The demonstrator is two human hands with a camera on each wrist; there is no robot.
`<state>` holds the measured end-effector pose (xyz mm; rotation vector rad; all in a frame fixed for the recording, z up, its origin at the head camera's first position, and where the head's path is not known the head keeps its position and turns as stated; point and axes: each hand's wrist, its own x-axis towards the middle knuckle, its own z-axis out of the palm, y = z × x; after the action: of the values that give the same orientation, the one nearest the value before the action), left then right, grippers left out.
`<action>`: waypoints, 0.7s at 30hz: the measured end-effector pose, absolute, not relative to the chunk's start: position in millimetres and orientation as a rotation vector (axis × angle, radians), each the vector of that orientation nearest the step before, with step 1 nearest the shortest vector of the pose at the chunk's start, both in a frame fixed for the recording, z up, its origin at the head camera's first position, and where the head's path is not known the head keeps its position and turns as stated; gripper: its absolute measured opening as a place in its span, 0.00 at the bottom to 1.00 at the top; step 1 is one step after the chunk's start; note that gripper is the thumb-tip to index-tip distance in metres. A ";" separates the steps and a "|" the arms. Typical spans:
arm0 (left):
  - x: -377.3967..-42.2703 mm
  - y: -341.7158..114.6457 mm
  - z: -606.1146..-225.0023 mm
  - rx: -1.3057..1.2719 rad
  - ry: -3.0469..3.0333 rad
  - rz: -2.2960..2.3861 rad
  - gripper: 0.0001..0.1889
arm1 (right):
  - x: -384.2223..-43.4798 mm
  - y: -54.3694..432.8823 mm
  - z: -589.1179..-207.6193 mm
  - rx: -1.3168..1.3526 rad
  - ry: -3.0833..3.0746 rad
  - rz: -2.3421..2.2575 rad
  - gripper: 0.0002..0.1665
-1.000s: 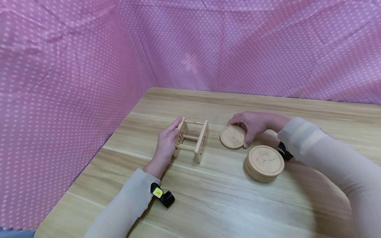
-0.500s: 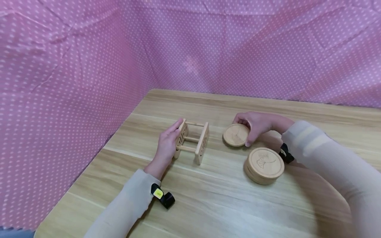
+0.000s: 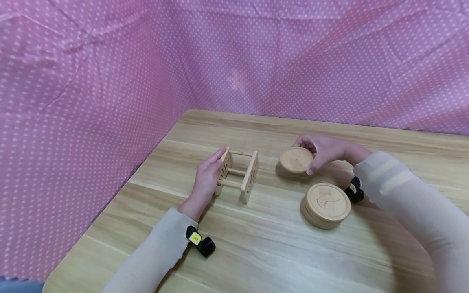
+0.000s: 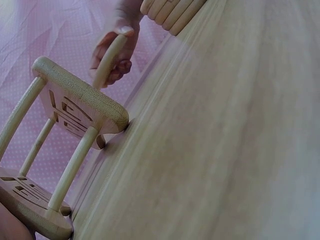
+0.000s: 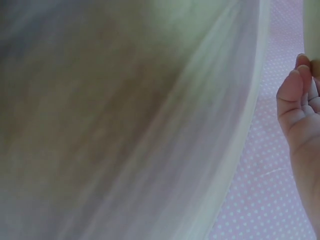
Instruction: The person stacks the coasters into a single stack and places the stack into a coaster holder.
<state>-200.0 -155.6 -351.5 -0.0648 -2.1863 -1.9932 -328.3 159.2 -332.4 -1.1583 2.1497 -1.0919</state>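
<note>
In the head view my left hand (image 3: 205, 178) rests along the outer side of a small wooden coaster rack (image 3: 249, 178), its visible fingers fairly straight against the near panel. The rack has two slotted end panels joined by round dowels. My right hand (image 3: 325, 149) pinches a round wooden coaster (image 3: 296, 159) by its edge, thumb at the near side. The coaster carries an engraved leaf and hangs tilted over the table, casting a shadow. Its thin edge shows in the left wrist view, where the coaster (image 4: 111, 57) appears beyond the rack (image 4: 80, 92).
A stack of several wooden coasters (image 3: 327, 202), the top one engraved with a ginkgo leaf, stands near the right forearm. All lies on a wood-grain table (image 3: 256, 252). Pink dotted cloth (image 3: 234, 57) hangs behind and to the left.
My right hand has raised the coaster off the table and drawn it slightly to the right, tilting it. The left hand and the rack keep their places.
</note>
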 end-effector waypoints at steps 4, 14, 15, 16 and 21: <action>-200.4 -155.6 -351.1 -0.070 -2.190 -1.992 0.21 | -326.5 160.5 -330.3 -1.148 2.160 -1.119 0.41; -199.9 -155.8 -351.7 -0.084 -2.206 -1.989 0.22 | -318.1 166.5 -327.5 -1.199 2.120 -1.192 0.39; -199.7 -155.9 -351.6 -0.082 -2.207 -1.990 0.22 | -317.1 167.2 -327.1 -1.204 2.103 -1.210 0.39; -199.6 -156.0 -351.6 -0.084 -2.206 -1.989 0.22 | -316.0 167.9 -326.6 -1.218 2.084 -1.224 0.39; -199.9 -155.8 -351.3 -0.076 -2.198 -1.994 0.22 | -311.2 173.8 -325.6 -1.284 2.024 -1.272 0.38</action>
<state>-199.9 -155.8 -351.3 -0.0763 -2.1979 -1.9935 -311.2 173.8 -325.6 -1.2837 2.0237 -1.2720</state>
